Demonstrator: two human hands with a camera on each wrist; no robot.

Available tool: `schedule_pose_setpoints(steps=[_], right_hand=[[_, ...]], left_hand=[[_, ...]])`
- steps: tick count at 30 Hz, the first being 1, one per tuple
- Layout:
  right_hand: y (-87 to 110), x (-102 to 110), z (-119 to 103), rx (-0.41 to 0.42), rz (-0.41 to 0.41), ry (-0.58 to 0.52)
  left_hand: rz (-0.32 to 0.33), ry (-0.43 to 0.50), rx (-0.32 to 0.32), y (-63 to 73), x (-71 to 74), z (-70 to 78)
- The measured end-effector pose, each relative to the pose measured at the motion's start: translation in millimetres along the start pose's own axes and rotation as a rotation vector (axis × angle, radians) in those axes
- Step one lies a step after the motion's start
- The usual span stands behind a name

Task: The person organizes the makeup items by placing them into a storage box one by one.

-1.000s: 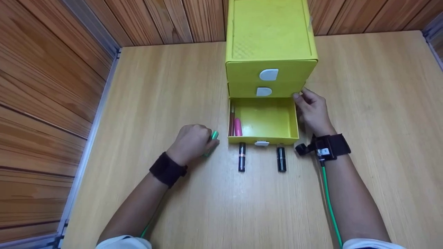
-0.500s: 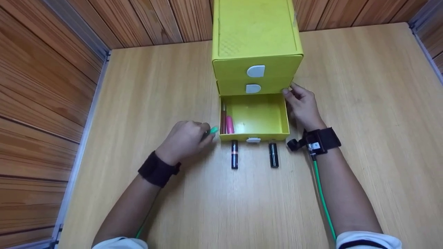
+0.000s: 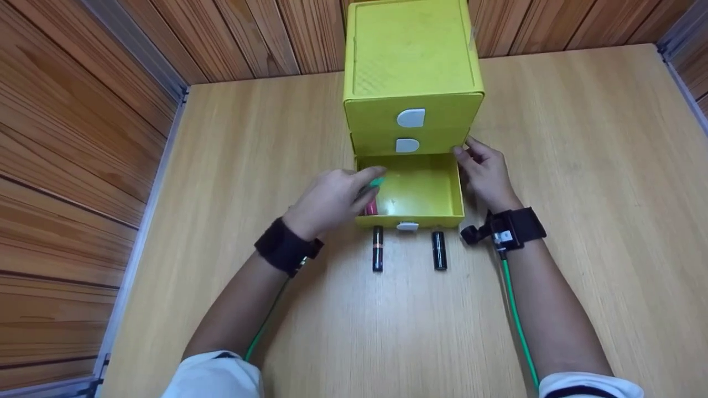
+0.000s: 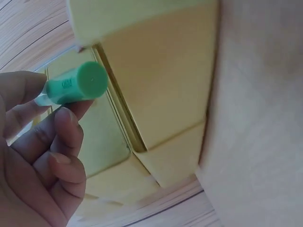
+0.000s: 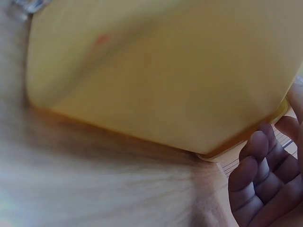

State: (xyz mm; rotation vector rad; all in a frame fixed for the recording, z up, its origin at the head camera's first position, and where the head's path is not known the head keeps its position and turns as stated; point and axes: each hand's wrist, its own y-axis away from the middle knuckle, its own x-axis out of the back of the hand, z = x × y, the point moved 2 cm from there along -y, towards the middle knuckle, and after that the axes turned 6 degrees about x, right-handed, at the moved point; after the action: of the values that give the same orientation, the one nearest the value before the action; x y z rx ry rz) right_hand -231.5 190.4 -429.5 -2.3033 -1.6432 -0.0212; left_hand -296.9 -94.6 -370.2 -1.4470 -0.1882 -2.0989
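Observation:
My left hand (image 3: 337, 199) hovers over the left side of the pulled-out bottom drawer (image 3: 412, 220). It pinches a green lipstick (image 4: 78, 82) between thumb and fingertips; its round green end faces the left wrist camera. Beneath this hand, a pink tube (image 3: 371, 207) shows partly inside the drawer, the rest of that side being hidden. My right hand (image 3: 487, 171) holds the front right edge of the yellow drawer box (image 3: 415, 50), just above the drawer. In the right wrist view its fingers (image 5: 255, 146) curl beside the yellow wall.
In front of the drawer, a black lipstick with a pale band (image 3: 378, 249) and another black lipstick (image 3: 439, 251) lie on the wooden table (image 3: 343, 342). The two upper drawers are closed. Wood-panelled walls (image 3: 66, 138) border the table's left and back.
My left hand has lifted the green lipstick from the table left of the drawer and carried it right, over the drawer. My right hand stays at the box's edge. The head view has shifted slightly.

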Motion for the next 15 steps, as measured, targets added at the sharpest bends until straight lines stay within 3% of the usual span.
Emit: schedule_pose_setpoints(steps=[9, 15], right_hand=[[1.0, -1, 1, -0.006, 0.011, -0.023], [0.5, 1, 0, -0.038, -0.010, -0.037]], left_hand=[[-0.045, 0.076, 0.087, -15.1, -7.1, 3.8], [-0.076, 0.048, 0.113, -24.2, -18.7, 1.4]])
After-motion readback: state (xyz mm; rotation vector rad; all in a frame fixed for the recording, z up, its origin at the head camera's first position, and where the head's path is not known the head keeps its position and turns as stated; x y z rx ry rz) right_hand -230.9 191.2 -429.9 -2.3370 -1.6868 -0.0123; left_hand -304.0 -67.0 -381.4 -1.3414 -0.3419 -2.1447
